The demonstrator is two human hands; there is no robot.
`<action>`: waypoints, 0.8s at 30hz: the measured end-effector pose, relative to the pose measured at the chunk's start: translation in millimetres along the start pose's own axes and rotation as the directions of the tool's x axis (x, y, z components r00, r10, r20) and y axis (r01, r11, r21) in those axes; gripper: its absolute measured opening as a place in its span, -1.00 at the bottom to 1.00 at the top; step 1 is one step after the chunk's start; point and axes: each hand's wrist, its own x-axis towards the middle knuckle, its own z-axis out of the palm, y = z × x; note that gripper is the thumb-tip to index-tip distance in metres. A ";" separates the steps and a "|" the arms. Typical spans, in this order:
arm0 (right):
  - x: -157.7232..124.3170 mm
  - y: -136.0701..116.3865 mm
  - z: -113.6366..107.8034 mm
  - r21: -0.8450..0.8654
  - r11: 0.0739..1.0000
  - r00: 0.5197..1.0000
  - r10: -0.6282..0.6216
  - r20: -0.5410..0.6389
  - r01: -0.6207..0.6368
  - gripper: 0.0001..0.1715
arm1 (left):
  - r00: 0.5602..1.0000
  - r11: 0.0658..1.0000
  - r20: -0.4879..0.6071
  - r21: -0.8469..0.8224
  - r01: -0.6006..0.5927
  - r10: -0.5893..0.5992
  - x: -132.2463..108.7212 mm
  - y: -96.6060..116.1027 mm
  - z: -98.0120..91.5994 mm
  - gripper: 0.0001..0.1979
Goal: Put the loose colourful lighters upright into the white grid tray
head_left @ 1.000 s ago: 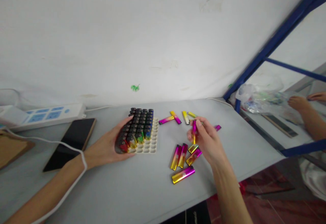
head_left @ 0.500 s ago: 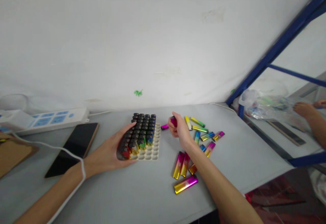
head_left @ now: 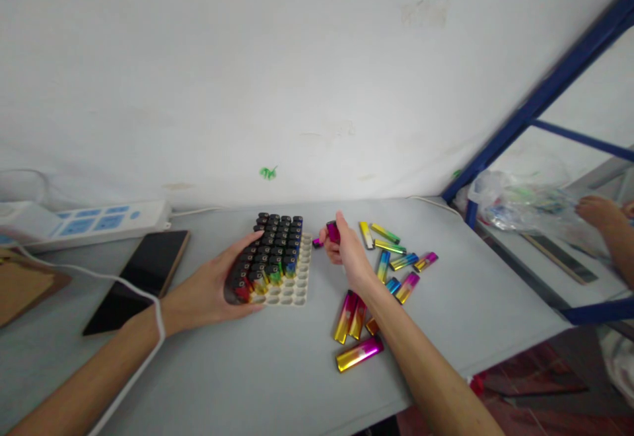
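Note:
My left hand [head_left: 218, 287] is wrapped around the left side of a pale tray [head_left: 300, 284] with many round holes. Rows of black-topped lighters [head_left: 271, 244] stand upright in it, with red, yellow, green and blue bodies showing at the near end. Open holes show along the tray's right and near sides. Just right of the tray, my right hand [head_left: 347, 248] is closed around a shiny magenta lighter [head_left: 333, 231], its thumb pointing up; the lower part is hidden by the fingers. Several metallic gradient lighters [head_left: 359, 355] lie loose around my right forearm.
At left lie a dark phone [head_left: 139, 281], a white power strip [head_left: 104, 224] and brown cardboard [head_left: 30, 287]. A white cable [head_left: 123, 283] crosses my left wrist. Right of the table [head_left: 475, 290], a blue metal frame [head_left: 515, 129] stands before a plastic bag [head_left: 515, 201] and another person's hand [head_left: 597, 211].
The view has shifted slightly. My right hand has turned a little, so more of the magenta lighter shows. My left hand keeps its hold on the tray.

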 end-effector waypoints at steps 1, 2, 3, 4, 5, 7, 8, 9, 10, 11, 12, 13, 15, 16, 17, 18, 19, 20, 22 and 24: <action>0.9 -1.0 -1.9 0.021 0.999 0.999 -0.047 0.018 0.046 -0.29 | 1.000 1.000 0.010 0.001 0.002 -0.002 0.3 1.2 -0.6 0.19; 2.4 -2.0 -3.9 0.035 0.994 0.994 -0.103 0.034 0.101 -0.26 | 1.000 1.000 0.018 0.001 0.005 -0.005 0.7 2.5 -1.2 0.19; 4.6 -2.8 -6.0 0.033 0.987 0.987 -0.157 0.044 0.156 -0.26 | 1.000 1.000 0.022 -0.001 0.010 -0.010 1.1 3.9 -1.7 0.19; 7.7 -3.3 -8.0 0.011 0.979 0.978 -0.204 0.047 0.203 -0.27 | 1.000 1.000 0.022 -0.003 0.016 -0.016 1.3 5.2 -2.0 0.19; 11.9 -3.4 -9.6 -0.030 0.969 0.969 -0.243 0.051 0.245 -0.30 | 0.999 1.000 0.023 -0.005 0.023 -0.023 1.5 6.4 -2.1 0.19; 23.0 -1.9 -11.3 -0.123 0.943 0.951 -0.304 0.063 0.310 -0.38 | 0.999 0.999 0.030 -0.007 0.039 -0.039 1.7 8.1 -2.3 0.18; 29.6 -0.1 -11.3 -0.160 0.929 0.943 -0.325 0.073 0.333 -0.43 | 0.998 0.999 0.033 -0.009 0.044 -0.044 1.7 8.7 -2.4 0.18; 36.2 2.4 -10.8 -0.187 0.918 0.937 -0.341 0.079 0.350 -0.46 | 0.998 0.999 0.037 -0.011 0.046 -0.045 1.7 9.1 -2.6 0.17; 42.3 5.5 -10.0 -0.208 0.909 0.933 -0.351 0.082 0.360 -0.49 | 0.998 0.999 0.038 -0.013 0.045 -0.044 1.8 9.4 -2.9 0.17; 47.5 8.9 -9.2 -0.231 0.902 0.931 -0.357 0.077 0.365 -0.51 | 0.998 0.999 0.038 -0.015 0.041 -0.040 2.0 9.5 -3.2 0.17; 51.4 12.6 -8.7 -0.262 0.892 0.929 -0.365 0.066 0.369 -0.54 | 0.999 0.999 0.037 -0.016 0.033 -0.032 2.1 9.5 -3.6 0.18; 53.7 16.0 -8.7 -0.304 0.876 0.925 -0.376 0.060 0.376 -0.57 | 0.999 1.000 0.035 -0.017 0.025 -0.025 2.2 9.4 -3.9 0.20; 53.8 21.4 -10.4 -0.416 0.812 0.906 -0.414 0.082 0.409 -0.63 | 1.000 1.000 0.028 -0.013 0.015 -0.014 2.1 9.3 -4.4 0.21; 52.2 23.0 -12.1 -0.476 0.763 0.891 -0.439 0.117 0.438 -0.65 | 1.000 1.000 0.025 -0.009 0.011 -0.011 1.9 9.3 -4.5 0.20; 50.1 23.8 -14.1 -0.528 0.706 0.872 -0.463 0.160 0.472 -0.67 | 1.000 1.000 0.024 -0.004 0.009 -0.009 1.7 9.3 -4.6 0.18; 48.0 24.0 -16.1 -0.570 0.649 0.852 -0.482 0.207 0.505 -0.68 | 1.000 1.000 0.025 0.001 0.007 -0.007 1.5 9.4 -4.6 0.16; 46.2 23.7 -17.9 -0.601 0.597 0.834 -0.492 0.250 0.532 -0.70 | 1.000 1.000 0.027 0.004 0.003 -0.003 1.4 9.6 -4.6 0.15; 44.9 23.2 -19.2 -0.624 0.554 0.821 -0.495 0.285 0.551 -0.71 | 1.000 1.000 0.028 0.004 -0.001 0.000 1.5 9.7 -4.5 0.16; 43.9 21.8 -20.3 -0.656 0.495 0.809 -0.478 0.342 0.570 -0.76 | 1.000 1.000 0.026 0.000 -0.003 0.003 2.0 9.9 -4.5 0.17; 44.0 19.7 -20.1 -0.689 0.450 0.810 -0.452 0.373 0.568 -0.79 | 1.000 1.000 0.021 -0.001 -0.005 0.005 2.6 9.7 -4.6 0.18</action>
